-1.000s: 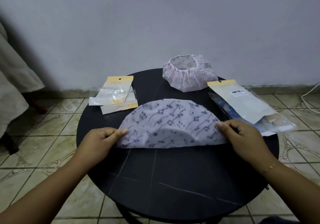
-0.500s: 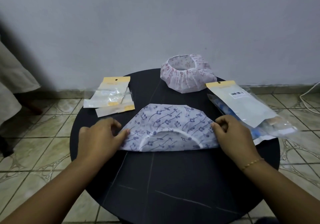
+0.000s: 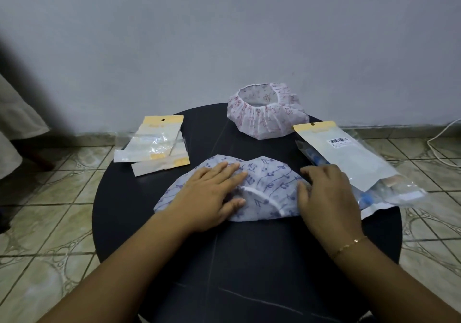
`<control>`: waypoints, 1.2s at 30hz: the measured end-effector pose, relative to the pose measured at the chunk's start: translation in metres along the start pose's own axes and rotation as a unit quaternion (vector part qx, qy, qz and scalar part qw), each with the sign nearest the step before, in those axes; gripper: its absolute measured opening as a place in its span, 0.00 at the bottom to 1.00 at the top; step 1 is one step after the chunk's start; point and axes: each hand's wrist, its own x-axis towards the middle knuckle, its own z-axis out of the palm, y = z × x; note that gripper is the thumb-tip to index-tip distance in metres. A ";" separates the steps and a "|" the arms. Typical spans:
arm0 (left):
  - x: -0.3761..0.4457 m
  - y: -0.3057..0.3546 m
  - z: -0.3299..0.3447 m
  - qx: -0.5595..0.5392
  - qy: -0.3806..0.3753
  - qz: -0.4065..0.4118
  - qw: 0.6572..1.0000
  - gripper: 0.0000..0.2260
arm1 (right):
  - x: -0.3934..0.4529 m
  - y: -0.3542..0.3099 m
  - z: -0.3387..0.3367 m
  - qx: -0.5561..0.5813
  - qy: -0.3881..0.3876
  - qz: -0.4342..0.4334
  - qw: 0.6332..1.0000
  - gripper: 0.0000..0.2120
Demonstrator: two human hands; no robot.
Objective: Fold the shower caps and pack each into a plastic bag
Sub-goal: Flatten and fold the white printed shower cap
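Two hands work the blue-print shower cap (image 3: 269, 185) at the round table's (image 3: 119, 198) centre: left hand (image 3: 212, 198) presses flat, right hand (image 3: 324, 198) pinches its edge. Slippery fabric could spring open if pressure eases.

left grip (image 3: 214, 193) lies flat, fingers straight; right grip (image 3: 324, 193) has fingers curled.

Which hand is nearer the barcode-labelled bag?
Right. The right hand lies against the barcode-labelled bag; the left hand lies flat on the blue shower cap, farther away.
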 end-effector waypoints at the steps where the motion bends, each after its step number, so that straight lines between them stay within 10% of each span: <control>1: 0.001 0.001 0.001 0.001 -0.007 0.001 1.000 0.36 | -0.001 -0.006 0.002 -0.007 0.030 -0.059 0.998 0.10; 6: 0.005 0.000 0.006 -0.001 -0.021 0.002 1.000 0.37 | 0.004 -0.041 0.022 0.000 -0.101 -0.232 0.967 0.25; 12: 0.010 -0.001 0.016 -0.041 -0.047 -0.044 0.997 0.33 | 0.021 -0.034 0.044 -0.060 -0.310 -0.127 0.940 0.26; 36: -0.035 -0.023 0.004 -0.073 -0.104 -0.170 0.977 0.24 | 0.009 -0.005 0.016 -0.087 -0.351 -0.092 0.928 0.27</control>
